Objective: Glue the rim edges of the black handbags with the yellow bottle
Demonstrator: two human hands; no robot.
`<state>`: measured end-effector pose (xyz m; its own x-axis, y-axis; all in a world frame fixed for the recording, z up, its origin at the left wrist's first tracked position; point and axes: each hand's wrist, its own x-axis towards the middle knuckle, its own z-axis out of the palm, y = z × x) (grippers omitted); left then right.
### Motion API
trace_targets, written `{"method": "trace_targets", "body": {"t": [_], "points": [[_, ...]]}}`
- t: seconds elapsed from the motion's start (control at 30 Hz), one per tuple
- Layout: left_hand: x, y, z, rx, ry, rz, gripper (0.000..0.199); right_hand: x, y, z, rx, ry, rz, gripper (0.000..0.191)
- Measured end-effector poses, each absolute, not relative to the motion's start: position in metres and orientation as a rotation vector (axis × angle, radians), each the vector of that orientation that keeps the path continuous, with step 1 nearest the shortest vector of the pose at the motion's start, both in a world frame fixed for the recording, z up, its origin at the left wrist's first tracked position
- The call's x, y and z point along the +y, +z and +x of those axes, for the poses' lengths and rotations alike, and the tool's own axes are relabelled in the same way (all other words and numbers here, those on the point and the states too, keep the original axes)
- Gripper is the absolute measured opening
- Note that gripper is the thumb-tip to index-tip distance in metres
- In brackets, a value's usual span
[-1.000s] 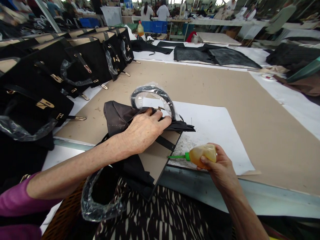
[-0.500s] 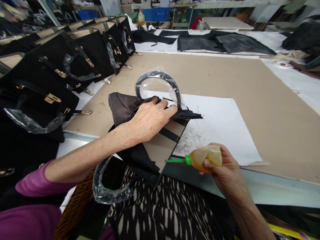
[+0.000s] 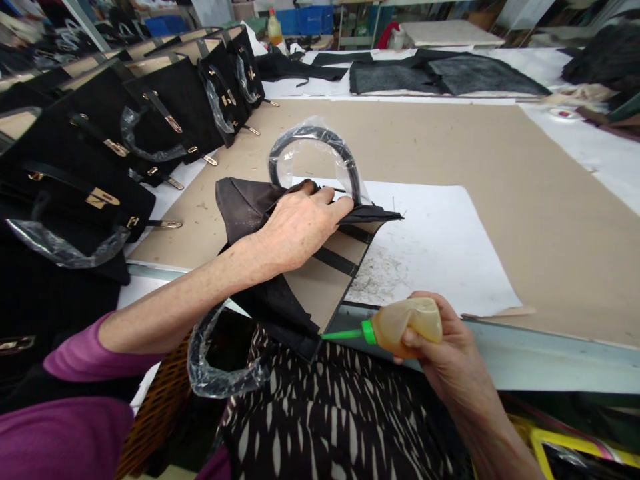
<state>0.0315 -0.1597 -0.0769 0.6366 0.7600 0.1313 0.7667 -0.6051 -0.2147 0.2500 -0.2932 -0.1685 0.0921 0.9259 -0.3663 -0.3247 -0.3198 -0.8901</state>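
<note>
A black handbag [image 3: 330, 293] lies tilted over the table's front edge and my lap, its beige inside facing me. My left hand [image 3: 303, 227] is closed on the bag's dark lining [image 3: 245, 207] near the far rim, fingertips partly hidden. Beyond it stands one plastic-wrapped handle [image 3: 315, 137]; another wrapped handle [image 3: 220, 373] hangs at the near side. My right hand [image 3: 440, 340] grips a soft squeeze bottle [image 3: 407, 327] of amber liquid with a green cap. Its thin green nozzle [image 3: 343, 335] points left, the tip at the bag's near corner edge.
Several finished-looking black handbags [image 3: 165, 107] with gold clasps stand in rows at the left. White paper [image 3: 440, 247] with dark smears lies on the beige tabletop [image 3: 540, 200]. Black fabric pieces [image 3: 480, 73] and another bottle [image 3: 274, 30] are at the back.
The nozzle has moved down and left along the bag's edge to its near corner. My right hand has shifted with it. My left hand keeps its hold on the lining.
</note>
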Motion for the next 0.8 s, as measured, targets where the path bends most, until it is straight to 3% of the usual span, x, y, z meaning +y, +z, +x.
{"method": "trace_targets", "body": {"t": [0.8], "points": [[-0.157, -0.074, 0.034, -1.285, -0.032, -2.621, 0.022, -0.316, -0.169, 0.241, -0.503, 1.507, -1.286, 0.04]]}}
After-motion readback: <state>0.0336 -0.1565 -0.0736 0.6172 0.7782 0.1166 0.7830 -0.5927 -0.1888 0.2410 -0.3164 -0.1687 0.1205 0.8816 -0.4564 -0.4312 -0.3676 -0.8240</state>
